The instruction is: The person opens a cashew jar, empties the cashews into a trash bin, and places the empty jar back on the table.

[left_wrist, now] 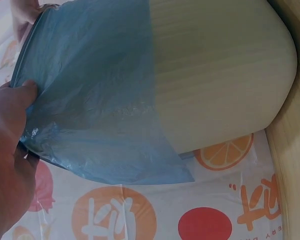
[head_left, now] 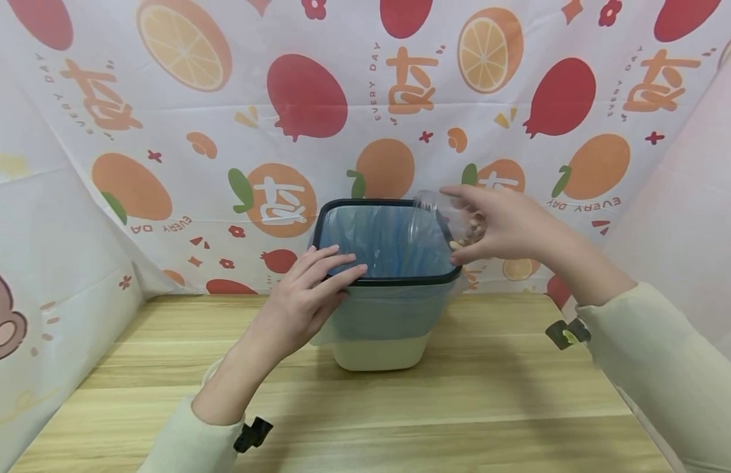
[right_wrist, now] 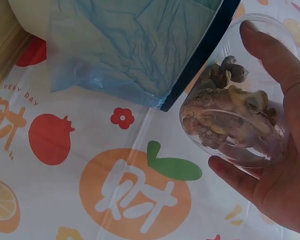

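Note:
A trash bin (head_left: 378,355) with a cream body stands on the table, lined with a translucent blue bag (left_wrist: 100,90) that folds down over its outside. My left hand (head_left: 303,295) holds the near left of the dark rim (head_left: 401,281), fingers reaching over it and the thumb on the outer side of the bag. In my right hand (head_left: 507,223) is a clear plastic cup (head_left: 424,217), tilted sideways at the bin's right edge. Brown, shell-like scraps (right_wrist: 230,112) lie inside the cup; their exact kind is hard to tell.
A wood-grain table (head_left: 223,407) carries the bin. Close behind it hangs a white cloth (head_left: 318,151) printed with fruit, and pale cloth walls flank both sides. Small dark devices (head_left: 253,435) are fixed at both sleeve cuffs.

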### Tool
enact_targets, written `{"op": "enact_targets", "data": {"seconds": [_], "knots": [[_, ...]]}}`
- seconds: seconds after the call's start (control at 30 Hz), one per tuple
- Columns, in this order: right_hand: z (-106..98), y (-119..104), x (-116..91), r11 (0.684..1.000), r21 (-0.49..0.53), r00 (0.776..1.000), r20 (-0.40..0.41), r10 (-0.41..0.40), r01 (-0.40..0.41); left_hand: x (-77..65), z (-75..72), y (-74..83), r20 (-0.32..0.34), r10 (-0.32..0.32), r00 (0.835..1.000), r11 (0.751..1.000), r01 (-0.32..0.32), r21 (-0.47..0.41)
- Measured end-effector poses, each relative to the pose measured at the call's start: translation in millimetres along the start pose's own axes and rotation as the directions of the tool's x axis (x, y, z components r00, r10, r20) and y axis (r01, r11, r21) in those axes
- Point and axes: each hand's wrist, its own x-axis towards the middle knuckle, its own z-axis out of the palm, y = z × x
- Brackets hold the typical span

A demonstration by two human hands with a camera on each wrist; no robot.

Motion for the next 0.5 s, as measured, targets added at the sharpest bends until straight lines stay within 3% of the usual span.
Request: {"op": "enact_targets", "data": {"seconds": [0.5], "knots": [[-4, -14, 10, 0.991, -0.132, 0.999, 0.045, -0.023, 0.029, -0.5, 0.8, -1.3, -0.005, -0.003, 1.000, 1.000, 0.003, -0.005]]}}
